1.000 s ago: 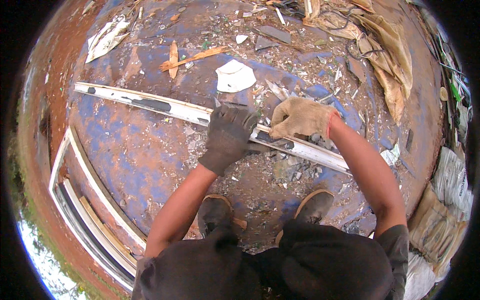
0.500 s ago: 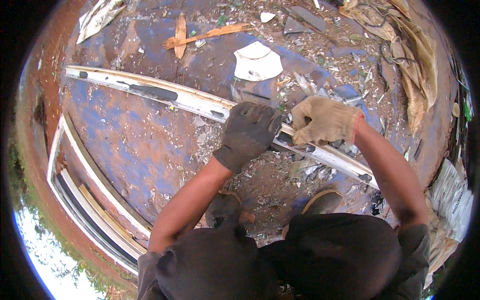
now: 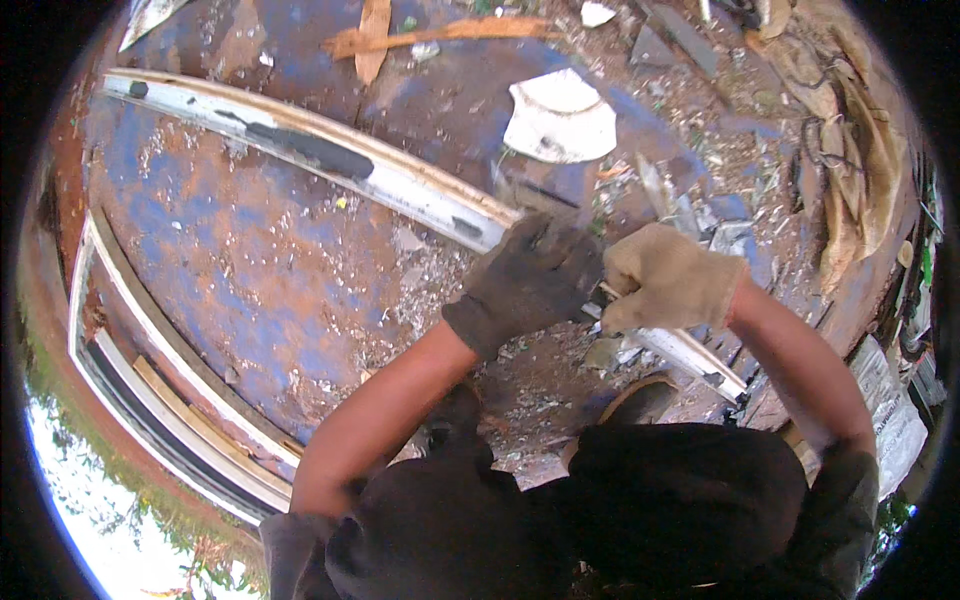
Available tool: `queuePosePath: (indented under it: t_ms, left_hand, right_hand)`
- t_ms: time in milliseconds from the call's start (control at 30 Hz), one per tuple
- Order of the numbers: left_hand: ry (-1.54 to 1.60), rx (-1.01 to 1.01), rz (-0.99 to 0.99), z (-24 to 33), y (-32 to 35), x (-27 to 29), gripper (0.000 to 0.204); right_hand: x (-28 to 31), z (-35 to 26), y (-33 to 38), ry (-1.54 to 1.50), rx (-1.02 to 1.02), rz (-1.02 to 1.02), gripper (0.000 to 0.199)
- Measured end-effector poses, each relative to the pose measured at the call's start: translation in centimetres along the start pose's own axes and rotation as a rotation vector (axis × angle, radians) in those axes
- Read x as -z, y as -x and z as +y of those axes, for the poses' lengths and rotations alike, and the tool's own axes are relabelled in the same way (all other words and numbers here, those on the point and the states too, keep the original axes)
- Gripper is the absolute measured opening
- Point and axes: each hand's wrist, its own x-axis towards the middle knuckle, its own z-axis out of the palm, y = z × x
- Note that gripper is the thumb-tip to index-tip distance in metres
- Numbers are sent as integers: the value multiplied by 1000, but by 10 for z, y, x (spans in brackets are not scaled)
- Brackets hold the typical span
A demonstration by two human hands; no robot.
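Note:
A long white frame bar (image 3: 430, 203) with dark patches and a bare wood-coloured edge lies slantwise across the ground in front of me. My left hand (image 3: 530, 280), in a dark glove, is closed around its middle part. Just to the right, my right hand (image 3: 675, 280) wears a tan glove with its fingers curled in over the bar, close beside the left. A thin pale edge shows between the two gloves. What the right fingers pinch is hidden by the glove. Beyond the right hand, the bar's lower end comes out toward my shoe (image 3: 638, 402).
Crossed wood strips (image 3: 450, 38) and a curved white broken piece (image 3: 562, 118) lie ahead. Glass shards (image 3: 655, 190) are scattered beyond my right hand. A white frame (image 3: 158, 270) rests at the left. Crumpled tan sheeting (image 3: 872, 215) and a white sack (image 3: 888, 405) lie at the right.
My view has turned slightly, so the bar slants more steeply. My hands are closer together, and the right glove now covers the part of the bar's groove that showed between them.

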Motion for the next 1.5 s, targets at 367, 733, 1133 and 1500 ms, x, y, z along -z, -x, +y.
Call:
queuePosePath:
  t_ms: [367,733,1133,1500]
  left_hand:
    - [-96,26,-109,-1,-5,0,37]
    - [-123,38,-60,-1,-12,6,26]
    - [-131,84,-184,-1,-14,7,36]
    - [-186,105,-195,3,-15,12,39]
  right_hand:
    - [-38,-19,64,400,225,373,61]
    - [-43,-14,43,642,362,394,29]
    - [-77,25,78,222,155,754,19]
    - [-58,-33,73,707,227,491,53]
